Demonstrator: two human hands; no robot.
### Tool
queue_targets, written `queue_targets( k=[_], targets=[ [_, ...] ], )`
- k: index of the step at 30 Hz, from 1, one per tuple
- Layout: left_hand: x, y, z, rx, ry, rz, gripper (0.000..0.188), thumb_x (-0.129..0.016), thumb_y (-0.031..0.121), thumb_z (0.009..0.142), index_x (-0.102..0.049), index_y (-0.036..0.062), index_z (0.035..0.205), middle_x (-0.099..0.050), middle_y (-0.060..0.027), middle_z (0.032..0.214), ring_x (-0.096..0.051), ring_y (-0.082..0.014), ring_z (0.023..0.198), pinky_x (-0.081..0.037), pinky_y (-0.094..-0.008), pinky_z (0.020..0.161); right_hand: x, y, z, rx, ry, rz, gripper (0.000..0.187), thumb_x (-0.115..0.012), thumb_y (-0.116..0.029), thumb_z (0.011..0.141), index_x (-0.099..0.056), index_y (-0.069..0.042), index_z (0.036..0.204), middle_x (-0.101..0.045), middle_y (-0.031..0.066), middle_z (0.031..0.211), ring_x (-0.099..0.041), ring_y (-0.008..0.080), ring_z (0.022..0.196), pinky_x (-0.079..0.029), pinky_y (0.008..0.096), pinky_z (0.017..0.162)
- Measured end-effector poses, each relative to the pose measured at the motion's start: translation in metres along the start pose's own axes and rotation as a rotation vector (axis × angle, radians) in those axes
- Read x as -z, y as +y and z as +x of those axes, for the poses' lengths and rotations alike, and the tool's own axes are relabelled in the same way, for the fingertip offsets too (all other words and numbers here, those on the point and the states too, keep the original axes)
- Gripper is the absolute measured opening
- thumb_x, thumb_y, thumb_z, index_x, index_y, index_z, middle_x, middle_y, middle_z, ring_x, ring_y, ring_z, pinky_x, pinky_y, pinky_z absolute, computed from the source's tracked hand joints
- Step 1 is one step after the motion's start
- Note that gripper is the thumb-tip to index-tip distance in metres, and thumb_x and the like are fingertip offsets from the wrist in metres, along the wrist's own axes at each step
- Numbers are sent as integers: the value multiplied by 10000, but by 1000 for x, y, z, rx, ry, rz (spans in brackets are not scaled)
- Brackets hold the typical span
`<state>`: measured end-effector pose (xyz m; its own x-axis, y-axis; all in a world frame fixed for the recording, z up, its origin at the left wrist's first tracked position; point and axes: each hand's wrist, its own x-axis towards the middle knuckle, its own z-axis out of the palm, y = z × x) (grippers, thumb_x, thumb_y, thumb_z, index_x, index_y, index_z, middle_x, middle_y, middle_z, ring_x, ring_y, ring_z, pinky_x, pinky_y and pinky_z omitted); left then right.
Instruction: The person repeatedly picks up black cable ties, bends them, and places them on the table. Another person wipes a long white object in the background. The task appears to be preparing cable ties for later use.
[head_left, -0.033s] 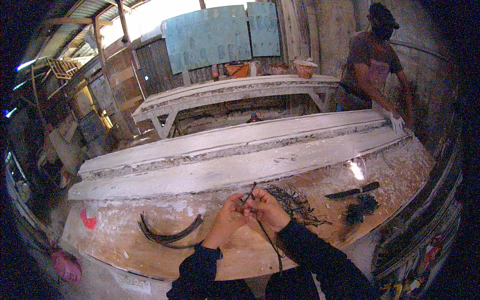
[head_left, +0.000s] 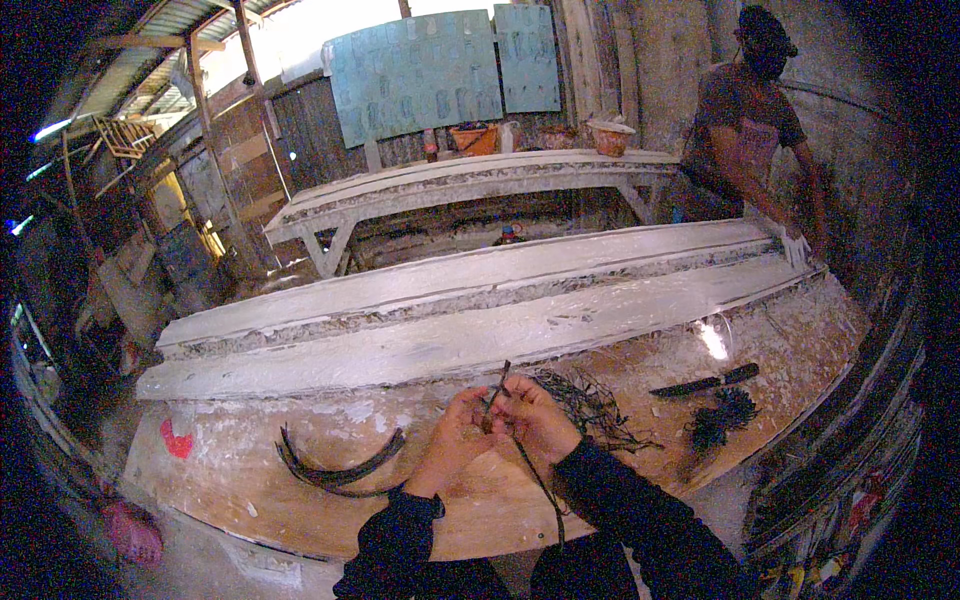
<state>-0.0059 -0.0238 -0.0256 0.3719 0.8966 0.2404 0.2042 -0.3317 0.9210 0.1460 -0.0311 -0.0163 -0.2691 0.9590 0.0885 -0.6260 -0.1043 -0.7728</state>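
My left hand (head_left: 459, 430) and my right hand (head_left: 535, 415) meet over the wooden table, fingertips pinched round a thin dark strip (head_left: 535, 477). One short end pokes up above the fingers; the long end hangs down past my right wrist toward the table's front edge. What the strip is made of I cannot tell. Left of my left hand lies a curved bundle of dark strips (head_left: 345, 475). Just beyond my right hand spreads a tangled heap of thin dark strips (head_left: 590, 405). Farther right are a dark-handled knife (head_left: 705, 380) and a dark tufted bundle (head_left: 722, 417).
Long whitened boards (head_left: 400, 345) run across the table's far side. A red scrap (head_left: 176, 439) lies at left. Behind stands a white-crusted bench (head_left: 400, 185) holding orange containers (head_left: 608, 138). At far right another person (head_left: 750, 130) leans over the boards' end. A pink basket (head_left: 133, 533) sits low at left.
The strip's upper end has tilted slightly to the left, and my fingertips have shifted a little around it. Otherwise the scene looks the same.
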Motion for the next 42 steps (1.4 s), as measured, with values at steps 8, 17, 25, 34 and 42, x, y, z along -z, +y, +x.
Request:
queue_targets(
  k=[8, 17, 25, 34, 42],
  targets=[
    [14, -29, 8, -94, 204, -42, 410, -603, -7, 731, -477, 60, 1116, -546, -16, 885, -497, -90, 721, -428, -227, 706, 3, -21, -2, 60, 16, 43, 264, -566, -168, 813, -507, -71, 1051, -558, 18, 776, -456, 49, 512, -335, 155, 402],
    [23, -29, 9, 96, 407, -415, 218, -532, -23, 765, -532, 26, 977, -529, -6, 838, -491, -79, 743, -406, -209, 673, 8, -8, 3, 118, -54, -236, 202, -574, -149, 823, -579, -26, 983, -611, 39, 887, -580, 107, 754, -453, 214, 677],
    [26, -23, 6, 95, 347, -509, 321, -589, -48, 728, -509, 25, 1030, -542, 3, 778, -513, -73, 711, -415, -183, 644, 14, 0, 7, 239, -30, -588, 204, -630, -24, 752, -593, -12, 952, -618, 43, 882, -579, 109, 796, -459, 242, 736],
    [23, 7, 0, 132, -200, -339, 676, -707, -28, 632, -398, 105, 1218, -536, 2, 666, -533, -95, 627, -443, -213, 592, 12, 3, 6, 388, 235, -1091, 112, -658, -87, 732, -603, -23, 805, -620, 58, 864, -582, 122, 768, -455, 246, 705],
    [26, 5, -6, 4, -375, -293, 617, -689, 22, 680, -390, 111, 1213, -527, 13, 779, -491, -76, 714, -411, -197, 647, 15, 7, 11, 632, 328, -1028, 77, -576, 17, 716, -523, -32, 689, -596, 84, 833, -563, 182, 832, -435, 295, 759]
  ],
)
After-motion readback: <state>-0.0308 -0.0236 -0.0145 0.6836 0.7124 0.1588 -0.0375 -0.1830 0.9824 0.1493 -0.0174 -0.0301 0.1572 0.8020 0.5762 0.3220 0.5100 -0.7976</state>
